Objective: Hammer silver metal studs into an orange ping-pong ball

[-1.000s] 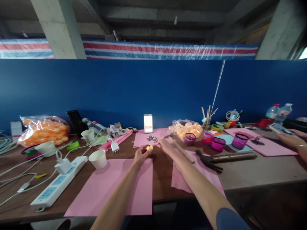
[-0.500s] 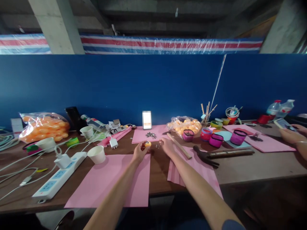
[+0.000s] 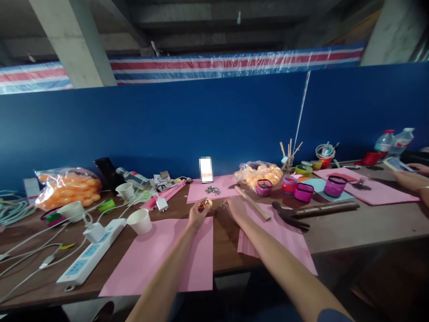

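My left hand (image 3: 197, 215) pinches a small orange plastic ball (image 3: 208, 203) between thumb and fingers, with a shiny spot showing on the side facing up. Close by on the right, my right hand (image 3: 236, 209) has its fingertips drawn together, low over the brown table. Whatever sits in those fingertips is too small to make out. Just beyond both hands, a pile of small shiny metal pieces (image 3: 212, 191) lies on a pink sheet (image 3: 194, 193). A phone (image 3: 207, 171) with a lit screen stands upright behind the pile.
Pink paper (image 3: 157, 255) lies under my left forearm. A hammer (image 3: 321, 210) and a wooden stick (image 3: 253, 203) lie at right. Bags of orange balls (image 3: 69, 188) stand at both sides. A power strip (image 3: 92, 255) and paper cup (image 3: 139, 222) are left. Another person's hand (image 3: 410, 179) holds a phone.
The orange ball has turned a little in my left hand and now shows a shiny spot. My right hand stays close to its place. The whole view has tilted slightly.
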Action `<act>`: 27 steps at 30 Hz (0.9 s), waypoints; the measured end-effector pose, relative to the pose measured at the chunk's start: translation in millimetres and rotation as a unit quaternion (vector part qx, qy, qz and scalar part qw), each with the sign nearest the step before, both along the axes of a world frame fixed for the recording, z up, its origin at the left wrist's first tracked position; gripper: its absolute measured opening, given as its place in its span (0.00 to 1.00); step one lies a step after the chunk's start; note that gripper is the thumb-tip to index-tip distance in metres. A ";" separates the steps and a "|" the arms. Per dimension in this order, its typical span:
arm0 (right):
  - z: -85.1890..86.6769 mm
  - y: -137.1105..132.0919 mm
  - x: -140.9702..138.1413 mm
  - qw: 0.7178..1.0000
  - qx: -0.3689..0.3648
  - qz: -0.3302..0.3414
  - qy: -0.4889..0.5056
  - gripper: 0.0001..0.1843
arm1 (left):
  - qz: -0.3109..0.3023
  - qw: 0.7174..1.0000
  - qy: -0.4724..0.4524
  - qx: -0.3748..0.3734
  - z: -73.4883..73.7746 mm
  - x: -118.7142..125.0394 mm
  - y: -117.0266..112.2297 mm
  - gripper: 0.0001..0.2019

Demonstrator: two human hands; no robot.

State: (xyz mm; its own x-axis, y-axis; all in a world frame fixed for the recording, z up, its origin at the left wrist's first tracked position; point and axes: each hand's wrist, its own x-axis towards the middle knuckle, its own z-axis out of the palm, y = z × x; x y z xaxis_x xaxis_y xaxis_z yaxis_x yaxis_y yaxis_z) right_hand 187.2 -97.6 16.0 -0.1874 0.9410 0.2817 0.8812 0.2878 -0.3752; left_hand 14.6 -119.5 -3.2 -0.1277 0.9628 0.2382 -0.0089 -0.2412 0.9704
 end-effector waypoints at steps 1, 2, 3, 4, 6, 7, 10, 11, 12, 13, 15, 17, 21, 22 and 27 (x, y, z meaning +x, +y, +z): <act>0.6 -0.1 -0.5 1.000 0.001 -0.003 0.000 0.12 | -0.002 1.000 -0.004 -0.002 0.5 0.4 0.4 0.25; 1.0 -0.2 -0.8 1.000 0.005 -0.006 0.000 0.12 | -0.002 1.000 -0.007 -0.004 0.8 1.0 1.2 0.26; 1.4 -0.4 -1.0 1.000 0.009 -0.009 0.001 0.12 | -0.001 1.000 -0.011 -0.005 0.8 1.9 2.4 0.26; 1.5 -0.6 -1.1 1.000 0.013 -0.010 0.001 0.12 | -0.001 1.000 -0.014 -0.007 0.8 3.1 4.0 0.27; 1.1 -1.0 -0.9 1.000 0.020 -0.013 0.001 0.12 | 0.000 1.000 -0.020 -0.009 0.8 6.7 7.8 0.27; 0.5 -1.0 -0.6 1.000 0.023 -0.013 0.002 0.13 | 0.001 1.000 -0.024 -0.009 1.0 9.0 9.6 0.28; -2.1 0.0 0.1 1.000 0.029 -0.012 0.003 0.13 | 0.002 0.999 -0.032 -0.008 3.2 15.0 12.5 0.27; -3.2 0.6 0.2 1.000 0.030 -0.009 0.004 0.13 | 0.003 0.999 -0.033 -0.007 4.4 16.1 12.2 0.27; -4.2 1.3 0.3 1.000 0.030 -0.006 0.005 0.13 | 0.005 0.999 -0.032 -0.006 5.6 16.5 11.3 0.27; -5.2 2.0 0.3 1.000 0.031 -0.003 0.006 0.13 | 0.009 0.999 -0.031 -0.005 6.7 16.2 9.9 0.27; -6.8 3.3 0.2 0.999 0.031 0.002 0.012 0.13 | 0.018 0.999 -0.026 -0.004 8.1 14.7 6.4 0.26; -7.7 3.8 0.4 0.999 0.032 0.006 0.022 0.13 | 0.027 0.999 -0.020 -0.003 7.6 13.2 3.6 0.25; -7.6 2.4 1.9 0.997 0.045 0.013 0.057 0.12 | 0.034 0.999 -0.005 0.002 2.5 13.6 3.5 0.26; -7.1 1.7 2.2 0.996 0.051 0.017 0.069 0.11 | 0.035 0.999 -0.001 0.004 0.9 13.8 4.3 0.27; -2.8 0.2 -0.2 0.984 0.087 0.068 0.140 0.09 | 0.045 0.998 0.036 0.019 -4.7 11.1 6.5 0.25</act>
State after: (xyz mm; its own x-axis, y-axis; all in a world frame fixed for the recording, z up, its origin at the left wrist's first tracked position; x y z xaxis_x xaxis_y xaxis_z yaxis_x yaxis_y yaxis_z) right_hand 187.0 -97.4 13.2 -0.1995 0.8453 0.4957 0.6990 0.4773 -0.5325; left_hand 25.7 -112.9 -7.8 -0.1941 0.9384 0.2858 0.0842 -0.2743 0.9579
